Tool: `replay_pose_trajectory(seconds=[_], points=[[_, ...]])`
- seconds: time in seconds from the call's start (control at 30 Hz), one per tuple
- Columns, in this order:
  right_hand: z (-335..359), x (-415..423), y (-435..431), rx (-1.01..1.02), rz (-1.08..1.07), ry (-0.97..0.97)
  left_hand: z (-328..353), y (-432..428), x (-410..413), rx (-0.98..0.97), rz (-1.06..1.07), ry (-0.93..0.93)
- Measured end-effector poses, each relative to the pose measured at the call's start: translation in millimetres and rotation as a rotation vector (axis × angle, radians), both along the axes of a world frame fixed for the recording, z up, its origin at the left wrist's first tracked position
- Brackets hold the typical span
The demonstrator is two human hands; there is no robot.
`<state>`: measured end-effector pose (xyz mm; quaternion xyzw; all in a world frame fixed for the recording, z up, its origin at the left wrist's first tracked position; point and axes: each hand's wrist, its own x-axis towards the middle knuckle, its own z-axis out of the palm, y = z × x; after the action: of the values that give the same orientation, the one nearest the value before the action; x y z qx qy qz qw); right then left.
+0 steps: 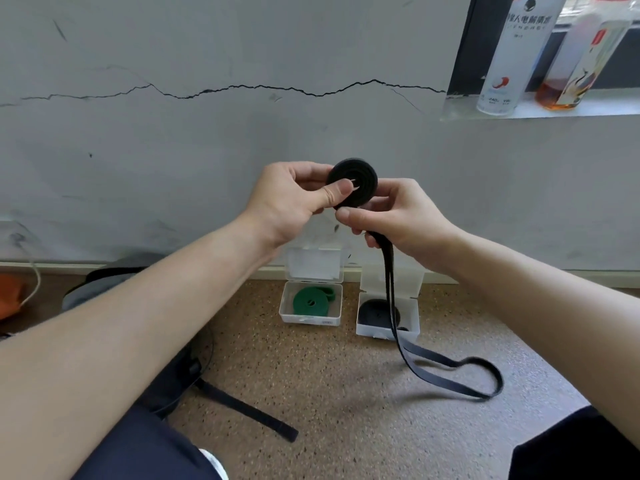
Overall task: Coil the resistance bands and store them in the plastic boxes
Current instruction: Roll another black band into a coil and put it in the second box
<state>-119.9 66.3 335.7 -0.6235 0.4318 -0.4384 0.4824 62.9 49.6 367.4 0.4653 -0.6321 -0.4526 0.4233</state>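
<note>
At frame centre our left hand (294,199) pinches the half-wound black band (353,183); our right hand (398,220) closes on its tail, which trails to the floor lower right. We should keep tension, winding flat.

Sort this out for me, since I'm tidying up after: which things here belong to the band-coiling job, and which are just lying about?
Part of the job:
- black band, half coiled, in left hand and right hand
- left box holding green coil
- right box holding black coil

Lying about:
- two bottles on the sill
- dark strap on the floor
- orange item
</note>
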Motion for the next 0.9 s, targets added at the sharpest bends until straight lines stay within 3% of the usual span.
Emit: replay_pose_trajectory(seconds=[0.13, 0.37, 0.47, 0.57, 0.67, 0.73, 0.9], points=[[6.2, -12.7, -2.3, -0.027, 0.008, 0.181, 8.9, -6.0, 9.9, -0.129, -0.019, -0.136], [6.9, -17.4, -2.5, -0.037, -0.018, 0.239, 18.1, -5.1, 4.2, -0.337, -0.106, -0.549], [4.8, -14.7, -0.5, -0.044, -0.005, 0.259, 19.6, -2.6, -0.5, -0.384, -0.104, -0.637], [3.2, -13.5, 0.2, -0.040, -0.001, 0.178, 12.3, 1.0, -2.0, -0.325, -0.041, -0.460], [2.9, -8.5, 0.6, 0.018, -0.016, -0.012, -4.7, 9.9, -9.8, 0.003, 0.010, 0.078], [2.0, -2.3, 1.8, 0.073, -0.035, -0.119, -11.5, 12.5, -16.1, 0.122, 0.057, 0.275], [2.0, 2.3, 1.6, 0.108, -0.024, -0.159, -1.8, 3.4, -8.8, 0.057, 0.057, 0.132]])
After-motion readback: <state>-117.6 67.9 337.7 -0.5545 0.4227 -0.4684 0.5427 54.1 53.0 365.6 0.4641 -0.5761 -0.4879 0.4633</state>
